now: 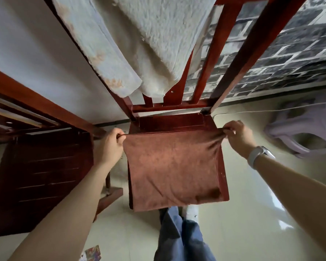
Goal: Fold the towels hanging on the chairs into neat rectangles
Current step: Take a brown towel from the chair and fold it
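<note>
Head view: the left hand [109,146] pinches the top left corner of a rust-brown towel [174,170], and the right hand [238,137] pinches its top right corner. The towel hangs stretched between them at the centre, over the seat of a red wooden chair [222,166]. A white watch [257,156] sits on the right wrist. At twelve o'clock a cream towel [164,44] and a pale blue stained towel [100,53] drape over the chair's back. At nine o'clock stands a second dark red chair [40,178]. The floor [243,213] is glossy pale tile; a grey brick-pattern wall [290,53] fills two o'clock, a pale plastic stool [305,132] three o'clock. Blue trouser legs [179,236] show at six.
</note>
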Demonstrator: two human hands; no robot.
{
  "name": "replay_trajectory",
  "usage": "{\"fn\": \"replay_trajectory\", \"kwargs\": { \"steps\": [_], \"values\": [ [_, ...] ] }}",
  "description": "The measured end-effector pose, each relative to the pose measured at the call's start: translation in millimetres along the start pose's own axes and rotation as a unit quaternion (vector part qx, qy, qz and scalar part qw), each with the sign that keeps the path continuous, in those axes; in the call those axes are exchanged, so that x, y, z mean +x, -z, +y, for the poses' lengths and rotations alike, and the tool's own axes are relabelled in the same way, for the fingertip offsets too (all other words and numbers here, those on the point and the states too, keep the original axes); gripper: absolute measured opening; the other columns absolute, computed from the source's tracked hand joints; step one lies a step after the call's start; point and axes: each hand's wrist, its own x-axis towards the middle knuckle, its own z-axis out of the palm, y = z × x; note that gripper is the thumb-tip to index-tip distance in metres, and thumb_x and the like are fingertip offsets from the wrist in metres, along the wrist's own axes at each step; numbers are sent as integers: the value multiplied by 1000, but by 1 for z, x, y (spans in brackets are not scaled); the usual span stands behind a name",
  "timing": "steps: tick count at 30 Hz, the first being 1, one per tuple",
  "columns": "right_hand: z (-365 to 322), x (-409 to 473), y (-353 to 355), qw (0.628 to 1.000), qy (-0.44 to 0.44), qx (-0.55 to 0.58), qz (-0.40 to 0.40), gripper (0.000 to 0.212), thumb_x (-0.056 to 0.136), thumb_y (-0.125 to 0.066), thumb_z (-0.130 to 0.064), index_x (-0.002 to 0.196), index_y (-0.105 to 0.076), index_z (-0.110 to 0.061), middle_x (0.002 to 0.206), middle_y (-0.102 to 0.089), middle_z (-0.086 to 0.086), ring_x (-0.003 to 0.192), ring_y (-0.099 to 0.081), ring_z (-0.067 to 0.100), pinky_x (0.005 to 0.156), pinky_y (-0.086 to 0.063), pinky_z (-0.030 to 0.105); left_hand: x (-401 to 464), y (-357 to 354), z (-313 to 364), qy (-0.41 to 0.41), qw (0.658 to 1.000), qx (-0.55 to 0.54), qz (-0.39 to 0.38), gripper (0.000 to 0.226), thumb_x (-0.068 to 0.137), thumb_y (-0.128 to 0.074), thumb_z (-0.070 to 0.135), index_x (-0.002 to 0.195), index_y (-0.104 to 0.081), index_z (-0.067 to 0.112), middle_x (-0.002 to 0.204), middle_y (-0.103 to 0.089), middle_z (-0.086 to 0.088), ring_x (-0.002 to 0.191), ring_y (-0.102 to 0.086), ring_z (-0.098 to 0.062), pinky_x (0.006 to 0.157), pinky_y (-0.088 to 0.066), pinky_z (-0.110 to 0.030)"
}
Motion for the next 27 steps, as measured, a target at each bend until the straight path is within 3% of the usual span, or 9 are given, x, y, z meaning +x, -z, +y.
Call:
{"fn": "replay_trajectory", "kwargs": {
  "steps": [5,10,15,18,22,27],
  "values": [
    [-10,33,-16,997,-26,11,66,20,87,-55,-9,101,-69,-7,94,-47,10,99,-53,33,79,-36,26,37,-17,-5,-8,998,37,43,13,88,-56,11,98,-62,6,102,-64,-15,101,-54,-33,83,-39,-37],
    [-7,34,-23,993,-2,-12,116,21,88,-55,-15,103,-68,-11,101,-62,14,93,-56,30,70,-32,23,39,-21,-8,-61,993,38,94,9,84,-60,6,92,-64,3,95,-66,-16,97,-51,-35,79,-42,-42],
    [3,36,-23,991,34,3,133,18,84,-59,-10,98,-70,-5,96,-62,16,83,-56,28,64,-26,16,34,-24,-15,-79,989,41,116,9,82,-62,9,90,-64,5,91,-66,-16,93,-50,-36,78,-42,-43],
    [4,39,-21,988,59,17,145,17,83,-60,-8,96,-70,-3,92,-60,18,76,-50,21,64,-27,14,32,-26,-12,-91,984,29,150,9,82,-62,8,89,-64,3,90,-67,-15,89,-50,-34,79,-38,-37],
    [19,19,-24,990,68,35,121,15,81,-61,-4,93,-70,-1,91,-58,15,76,-49,17,71,-34,20,6,-29,-21,-119,982,43,142,8,78,-67,7,86,-65,4,87,-67,-13,86,-51,-32,78,-39,-36],
    [61,-25,-45,992,108,-7,57,10,78,-64,-2,87,-69,-4,85,-56,12,68,-53,26,64,-40,29,-48,-46,-44,-114,986,83,84,14,69,-75,2,78,-65,4,84,-67,-11,82,-55,-31,72,-39,-31]
  ]
}}
